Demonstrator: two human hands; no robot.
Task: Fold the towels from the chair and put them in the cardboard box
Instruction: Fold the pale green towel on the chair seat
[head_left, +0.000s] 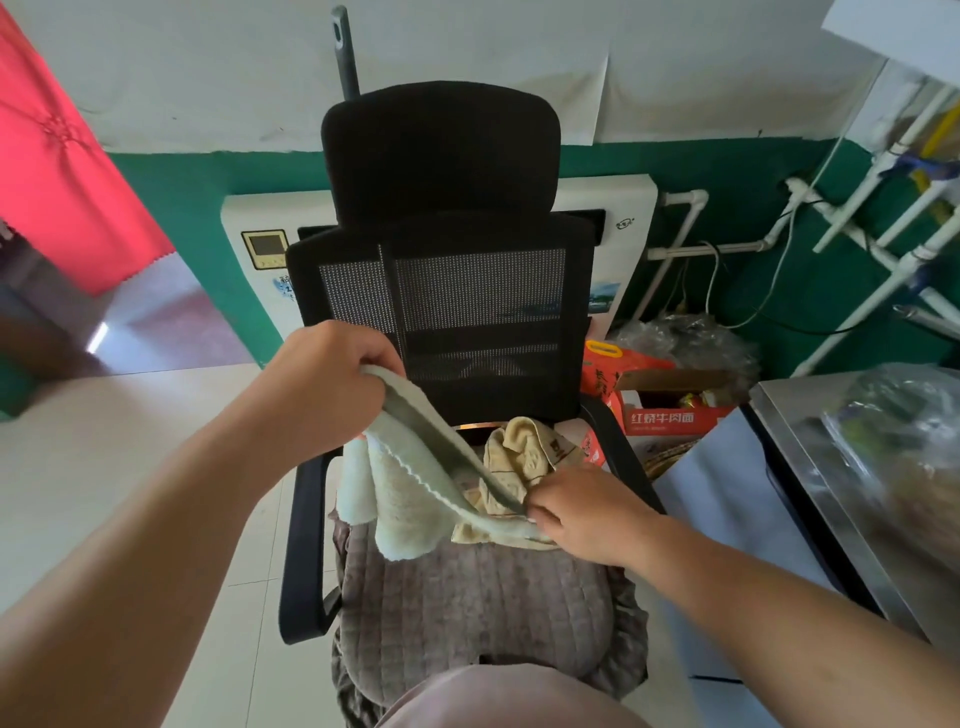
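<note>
Two corners of a pale green fleecy towel (410, 488) are gripped above the black mesh office chair (457, 291): one is pinched high by the raised left hand (332, 384), the other low by the right hand (582, 512). A crumpled beige patterned towel (524, 452) is left on the grey quilted seat cushion (478, 603).

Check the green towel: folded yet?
Not folded. Green towel hangs loose, stretched between left hand and right hand above the chair.
</note>
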